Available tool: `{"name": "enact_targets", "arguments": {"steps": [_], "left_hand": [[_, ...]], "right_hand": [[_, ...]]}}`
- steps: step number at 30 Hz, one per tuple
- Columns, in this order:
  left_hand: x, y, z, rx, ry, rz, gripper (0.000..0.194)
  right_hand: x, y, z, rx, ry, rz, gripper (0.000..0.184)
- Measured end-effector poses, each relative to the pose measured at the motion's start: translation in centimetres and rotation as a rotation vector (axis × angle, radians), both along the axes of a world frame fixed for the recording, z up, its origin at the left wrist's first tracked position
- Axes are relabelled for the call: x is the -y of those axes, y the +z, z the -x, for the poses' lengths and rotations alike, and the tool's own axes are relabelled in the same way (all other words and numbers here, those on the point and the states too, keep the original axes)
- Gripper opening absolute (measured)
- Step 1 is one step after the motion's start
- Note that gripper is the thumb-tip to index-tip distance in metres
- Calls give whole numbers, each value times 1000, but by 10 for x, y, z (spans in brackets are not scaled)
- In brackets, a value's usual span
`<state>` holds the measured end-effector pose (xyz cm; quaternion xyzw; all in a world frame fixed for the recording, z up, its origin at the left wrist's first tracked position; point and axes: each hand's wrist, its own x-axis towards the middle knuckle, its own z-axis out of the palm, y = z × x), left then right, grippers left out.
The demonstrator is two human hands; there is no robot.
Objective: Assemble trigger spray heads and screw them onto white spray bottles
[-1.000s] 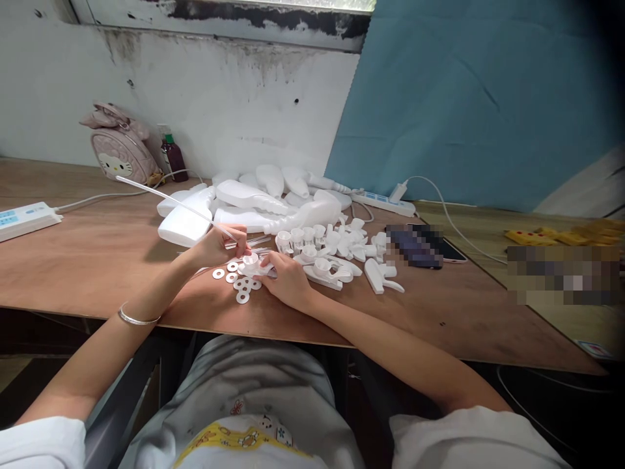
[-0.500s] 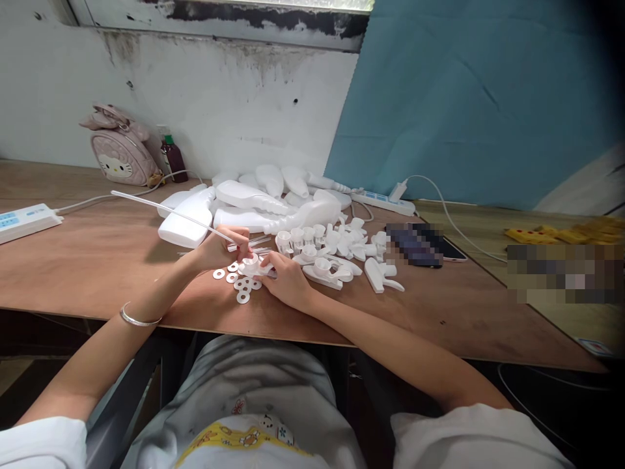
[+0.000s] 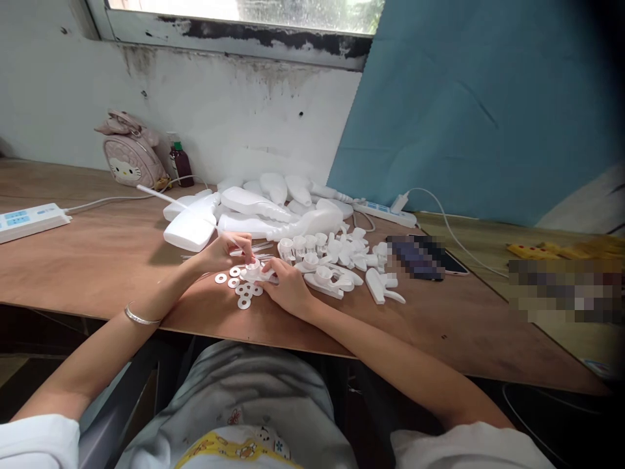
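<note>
A white sprayer trigger head rests low over the table with its round collar upward, and my right hand is closed around its body. Pinched in my left hand is a long thin white tube, which slants up to the left. Its lower end meets the collar, but my fingers hide how deep it sits. Several flat white ring washers lie just below the trigger head. Behind my left hand lie more thin tubes, partly covered.
White bottles are heaped at the back. More trigger heads stand or lie right of my hands. Farther right are blurred phones and a power strip. Another power strip, a pink bag and a dark bottle sit left.
The tube's far end has swung a little to the right, while my left hand stays at the collar. My right hand keeps its hold. The camera has tilted up slightly.
</note>
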<state>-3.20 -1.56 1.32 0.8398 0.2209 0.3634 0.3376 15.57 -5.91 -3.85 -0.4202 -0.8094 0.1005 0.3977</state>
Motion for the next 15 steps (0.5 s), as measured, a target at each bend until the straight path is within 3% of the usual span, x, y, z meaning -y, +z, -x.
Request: {"name": "enact_targets", "arguments": {"steps": [2, 7, 11, 15], "left_hand": [[-1, -2, 1, 35, -31, 62, 8], [-2, -3, -3, 39, -51, 144, 16], [-5, -8, -4, 75, 29, 128, 15], [-8, -11, -1, 260, 140, 226, 15]], "right_hand": [[0, 1, 0, -4, 0, -3, 22], [-2, 2, 0, -52, -32, 18, 22], [-2, 2, 0, -115, -75, 56, 26], [-1, 3, 0, -201, -108, 33, 33]]}}
